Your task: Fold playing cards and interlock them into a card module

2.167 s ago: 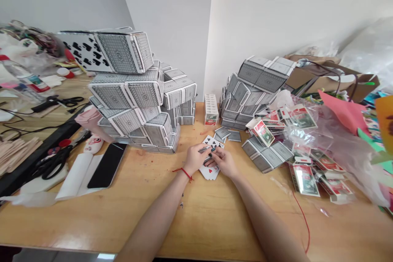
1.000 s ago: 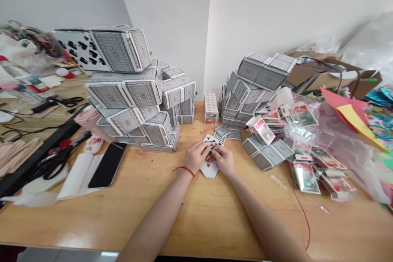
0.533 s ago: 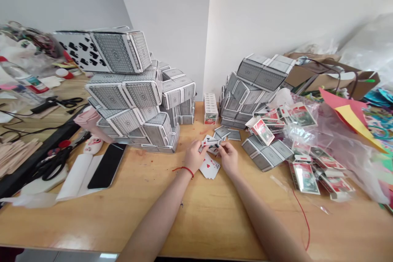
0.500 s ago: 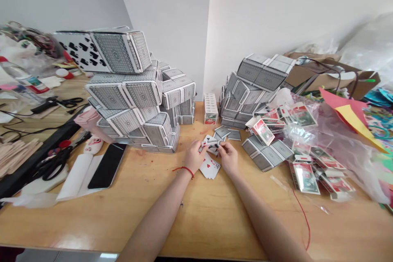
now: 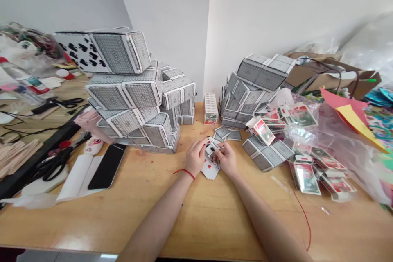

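Both my hands hold playing cards (image 5: 210, 145) near the middle of the table. My left hand (image 5: 195, 158) wears a red string bracelet and grips the cards from the left with closed fingers. My right hand (image 5: 226, 158) pinches them from the right, its dark-nailed fingers lying across the front. Exactly how the cards are folded or joined is too small to tell. Under my hands, a small pile of face-up cards (image 5: 210, 169) with red hearts lies on the wood. Several face-down cards (image 5: 226, 133) rest just beyond my fingers.
Stacked blocks made of cards stand left (image 5: 141, 94) and right (image 5: 260, 77). A row of card boxes (image 5: 211, 108) sits between them. Loose card packs (image 5: 305, 178) and plastic wrap (image 5: 344, 131) lie right. A phone (image 5: 108, 166) and black scissors (image 5: 58, 163) lie left.
The held cards have tilted, showing more of their faces. My right fingers have moved slightly left and down across them, and my left hand has turned a little more upright.
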A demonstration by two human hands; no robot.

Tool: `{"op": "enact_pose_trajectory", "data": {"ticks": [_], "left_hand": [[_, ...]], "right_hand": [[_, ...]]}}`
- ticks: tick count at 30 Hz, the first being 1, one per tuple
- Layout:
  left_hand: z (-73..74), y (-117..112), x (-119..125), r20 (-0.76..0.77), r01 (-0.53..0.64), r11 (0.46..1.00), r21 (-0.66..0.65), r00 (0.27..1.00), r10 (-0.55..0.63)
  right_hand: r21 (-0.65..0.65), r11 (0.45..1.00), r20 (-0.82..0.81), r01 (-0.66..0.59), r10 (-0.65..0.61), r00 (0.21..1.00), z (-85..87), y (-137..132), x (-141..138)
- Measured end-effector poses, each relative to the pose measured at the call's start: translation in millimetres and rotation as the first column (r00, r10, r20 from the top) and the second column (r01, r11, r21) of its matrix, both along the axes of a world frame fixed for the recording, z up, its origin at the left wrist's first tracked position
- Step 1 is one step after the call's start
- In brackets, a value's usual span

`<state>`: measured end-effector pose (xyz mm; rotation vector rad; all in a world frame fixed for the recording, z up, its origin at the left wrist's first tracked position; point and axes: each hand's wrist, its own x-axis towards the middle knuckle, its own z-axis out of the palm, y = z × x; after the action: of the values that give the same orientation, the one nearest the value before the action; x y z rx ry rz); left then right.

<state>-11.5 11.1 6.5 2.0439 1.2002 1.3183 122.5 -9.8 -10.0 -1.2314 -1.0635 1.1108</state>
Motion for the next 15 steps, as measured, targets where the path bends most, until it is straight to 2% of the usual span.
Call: {"op": "enact_pose_trajectory", "data": {"ticks": [4, 10, 15], "left_hand": [[-0.3, 0.1, 0.7, 0.065, -0.012, 0.999, -0.039, 0.998, 0.014], [-2.3, 0.9, 2.8, 0.162, -0.061, 0.975, -0.216, 0.982, 0.097], [-4.4, 3.9, 2.8, 0.113, -0.006, 0.965, -0.262, 0.993, 0.037]], "right_hand": [[-0.01, 0.998, -0.01, -0.055, 0.054, 0.998, 2.0, -0.4, 2.1], [-0.029, 0.995, -0.039, -0.093, 0.092, 0.995, 13.8, -2.3, -0.2], [0.018, 0.998, -0.157, -0.057, 0.06, 0.986, 19.0, -3.8, -6.7]]}}
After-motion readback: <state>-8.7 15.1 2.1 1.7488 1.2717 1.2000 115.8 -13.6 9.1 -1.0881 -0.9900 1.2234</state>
